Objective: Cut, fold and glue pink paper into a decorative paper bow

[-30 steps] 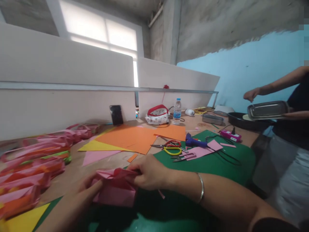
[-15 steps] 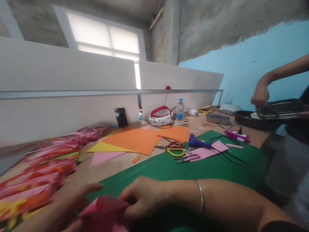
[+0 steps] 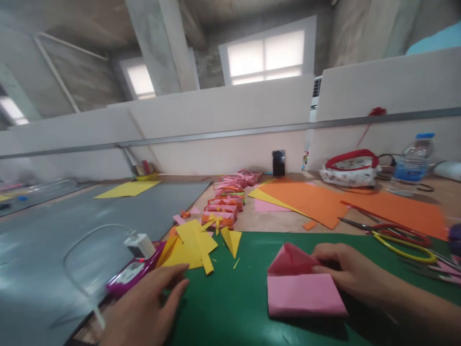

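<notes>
We take the green mat (image 3: 223,298) as our landmark. At its left edge lies the purple power strip (image 3: 126,278), with a white charger (image 3: 141,246) plugged in and a white cable (image 3: 98,316) coming from it. Our left hand (image 3: 146,305) is just beside the strip, near the mat's left side; thumb and fingers stand apart, with nothing between them. If this hand swings outward, it could catch the cable and drag the charger out. The yellow paper scraps (image 3: 189,245), at the mat's far left corner, look loose — a quick finger could scatter them. Over the right half of the mat is the folded pink paper (image 3: 304,294), its back rising to a point. Our right hand (image 3: 351,271) pinches its upper right edge. Because only this side is held, the piece could twist or unfold, and a harder pinch could crease it. At the mat's far right edge lie the scissors (image 3: 374,229) — a careless reach there could knock them.
</notes>
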Tool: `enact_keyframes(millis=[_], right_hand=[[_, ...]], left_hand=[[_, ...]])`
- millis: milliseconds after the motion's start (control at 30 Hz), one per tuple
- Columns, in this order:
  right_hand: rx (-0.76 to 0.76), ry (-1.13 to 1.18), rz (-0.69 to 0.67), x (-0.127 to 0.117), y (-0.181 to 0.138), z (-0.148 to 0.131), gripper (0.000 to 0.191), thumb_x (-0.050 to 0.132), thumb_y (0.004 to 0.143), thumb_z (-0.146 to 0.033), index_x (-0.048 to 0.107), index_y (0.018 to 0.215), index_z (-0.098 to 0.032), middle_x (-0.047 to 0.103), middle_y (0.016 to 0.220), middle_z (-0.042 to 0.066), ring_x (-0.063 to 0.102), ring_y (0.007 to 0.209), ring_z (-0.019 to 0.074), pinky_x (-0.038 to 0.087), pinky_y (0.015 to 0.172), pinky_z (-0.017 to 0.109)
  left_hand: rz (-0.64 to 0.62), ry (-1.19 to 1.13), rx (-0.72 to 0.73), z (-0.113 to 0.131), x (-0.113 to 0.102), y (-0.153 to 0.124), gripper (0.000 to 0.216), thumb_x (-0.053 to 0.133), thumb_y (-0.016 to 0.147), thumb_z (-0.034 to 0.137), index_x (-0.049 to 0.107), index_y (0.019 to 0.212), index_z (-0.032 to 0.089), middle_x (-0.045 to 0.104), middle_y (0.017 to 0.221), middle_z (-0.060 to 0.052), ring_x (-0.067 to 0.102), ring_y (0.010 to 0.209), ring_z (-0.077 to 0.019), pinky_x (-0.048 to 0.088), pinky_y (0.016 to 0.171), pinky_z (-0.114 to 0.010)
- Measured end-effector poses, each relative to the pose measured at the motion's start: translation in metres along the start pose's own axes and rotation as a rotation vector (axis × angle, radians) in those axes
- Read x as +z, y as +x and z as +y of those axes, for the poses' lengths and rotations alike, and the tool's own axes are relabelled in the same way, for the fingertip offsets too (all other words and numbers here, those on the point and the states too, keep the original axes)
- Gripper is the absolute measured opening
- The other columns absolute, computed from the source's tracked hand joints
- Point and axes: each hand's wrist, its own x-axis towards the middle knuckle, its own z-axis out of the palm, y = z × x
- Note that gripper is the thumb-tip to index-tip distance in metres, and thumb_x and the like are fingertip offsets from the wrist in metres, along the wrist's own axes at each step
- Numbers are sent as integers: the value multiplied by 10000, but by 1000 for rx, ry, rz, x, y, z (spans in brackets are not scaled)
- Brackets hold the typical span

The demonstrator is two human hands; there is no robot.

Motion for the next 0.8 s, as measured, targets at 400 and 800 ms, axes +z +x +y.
enact_keyframes(millis=[400,800], right_hand=[[35,135,-128,-1,1,-2,271,518,835,-314,649,1054,-226,665,968,64,607,875,219,462,722,278],[58,142,-44,1,2,-7,328,607,730,-297,653,1033,-182,666,813,49,589,722,166,460,633,254]], left_hand=[[-299,196,185,34,24,14,352,338,858,210,672,967,202,596,859,-93,571,862,-236,420,740,-347],[-86,8,74,17,27,4,293,386,832,357,637,880,212,627,934,-70,564,906,-249,399,808,-375]])
